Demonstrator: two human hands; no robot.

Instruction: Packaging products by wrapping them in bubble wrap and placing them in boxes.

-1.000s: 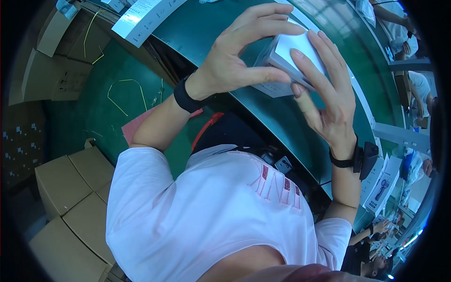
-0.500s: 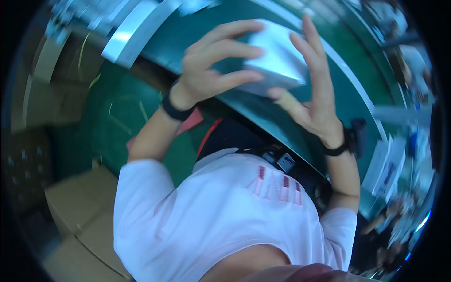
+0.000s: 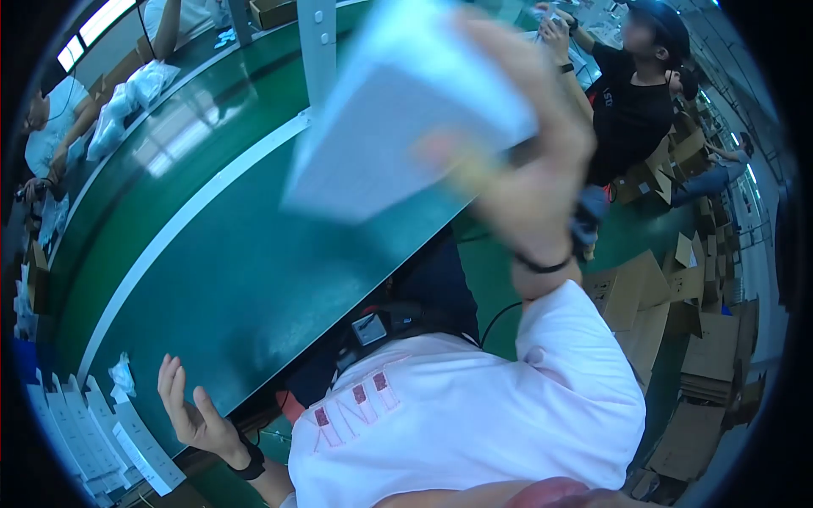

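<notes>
A white box [image 3: 381, 127], blurred by motion, is held up over the green tabletop [image 3: 279, 288]. My right hand [image 3: 538, 161] grips it from its right side, the thumb across the near face and the fingers along the top edge. A yellowish smear by the thumb is too blurred to name. Down at the lower left, my left hand [image 3: 203, 419] is open, fingers raised and apart, with nothing in it. Close to that hand lies a small clear plastic bag [image 3: 123, 374], and a row of white cartons [image 3: 127, 440] stands beside it.
A grey metal post [image 3: 318, 51] rises at the table's middle, behind the box. Beyond it runs a green belt [image 3: 186, 118], with people on its far side. A co-worker in black [image 3: 631, 127] stands at the right, near opened cardboard boxes [image 3: 639, 313].
My view has swung right. Both hands were around the box; the left has let go and dropped to the lower left, while the right alone carries the box.
</notes>
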